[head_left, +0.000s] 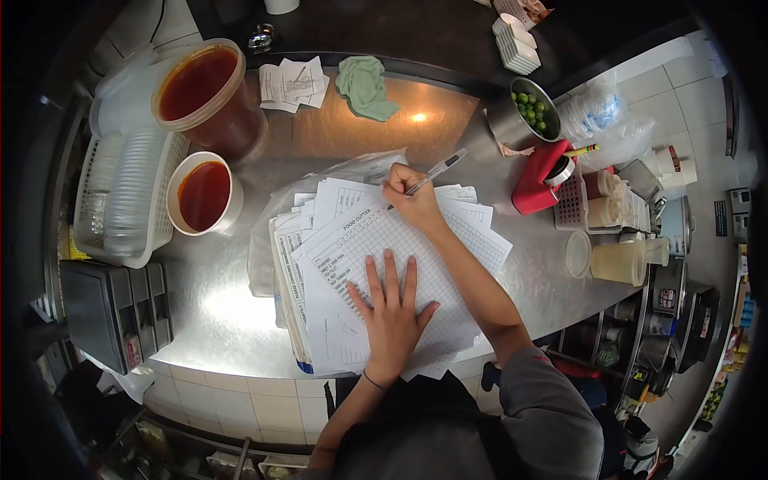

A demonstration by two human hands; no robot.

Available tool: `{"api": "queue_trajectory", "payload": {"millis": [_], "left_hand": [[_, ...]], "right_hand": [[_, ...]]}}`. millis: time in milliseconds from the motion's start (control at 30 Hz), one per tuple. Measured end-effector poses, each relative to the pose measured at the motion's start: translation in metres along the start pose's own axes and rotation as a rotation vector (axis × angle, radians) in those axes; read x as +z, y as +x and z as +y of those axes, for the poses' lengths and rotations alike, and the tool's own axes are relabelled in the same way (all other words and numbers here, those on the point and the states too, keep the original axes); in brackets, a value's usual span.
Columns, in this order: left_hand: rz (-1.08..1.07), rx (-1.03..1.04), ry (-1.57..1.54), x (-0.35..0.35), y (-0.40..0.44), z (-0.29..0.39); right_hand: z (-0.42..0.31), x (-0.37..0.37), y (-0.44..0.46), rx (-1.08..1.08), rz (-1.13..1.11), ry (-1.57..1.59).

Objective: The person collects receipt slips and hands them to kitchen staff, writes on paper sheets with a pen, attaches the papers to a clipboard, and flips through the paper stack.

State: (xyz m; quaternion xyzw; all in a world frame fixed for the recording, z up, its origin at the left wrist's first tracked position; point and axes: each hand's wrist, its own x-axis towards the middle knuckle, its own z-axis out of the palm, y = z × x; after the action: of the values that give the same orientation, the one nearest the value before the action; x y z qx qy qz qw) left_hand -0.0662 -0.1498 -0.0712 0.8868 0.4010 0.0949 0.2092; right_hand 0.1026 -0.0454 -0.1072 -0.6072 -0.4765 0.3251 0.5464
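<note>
My left hand lies flat with fingers spread on a printed grid sheet, headed "FOOD CUTTER". My right hand is closed around a pen, its tip at the top part of the sheet. Beneath the sheet is a thick, uneven stack of papers, partly on a clear plastic bag. Some of the printed rows are covered by my left hand.
To the left are a large tub of red sauce, a smaller cup of red sauce and a basket of lids. A green cloth and receipts lie behind. At right stand a metal pot of limes and a red container.
</note>
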Motion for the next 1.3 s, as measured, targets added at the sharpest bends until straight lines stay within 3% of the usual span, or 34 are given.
{"api": "queue_trajectory", "payload": {"millis": [267, 367, 467, 567, 1167, 1300], "left_hand": [[0.006, 0.002, -0.004, 0.001, -0.001, -0.001], [0.005, 0.001, 0.001, 0.001, 0.0, 0.0], [0.002, -0.002, 0.0, 0.001, 0.0, 0.0], [0.001, 0.0, 0.009, 0.002, 0.0, -0.001], [-0.011, 0.002, 0.045, 0.003, -0.001, 0.001], [-0.009, 0.004, 0.037, 0.003, -0.001, 0.001]], "right_hand": [[0.006, 0.003, -0.001, -0.075, -0.001, -0.158], [0.005, 0.002, 0.0, -0.057, 0.008, -0.045], [0.007, 0.003, -0.002, -0.047, 0.003, -0.157], [0.007, 0.001, 0.002, -0.046, 0.017, 0.087], [0.013, -0.004, 0.002, -0.038, 0.037, -0.14], [0.014, -0.007, 0.003, -0.041, 0.052, -0.032]]}}
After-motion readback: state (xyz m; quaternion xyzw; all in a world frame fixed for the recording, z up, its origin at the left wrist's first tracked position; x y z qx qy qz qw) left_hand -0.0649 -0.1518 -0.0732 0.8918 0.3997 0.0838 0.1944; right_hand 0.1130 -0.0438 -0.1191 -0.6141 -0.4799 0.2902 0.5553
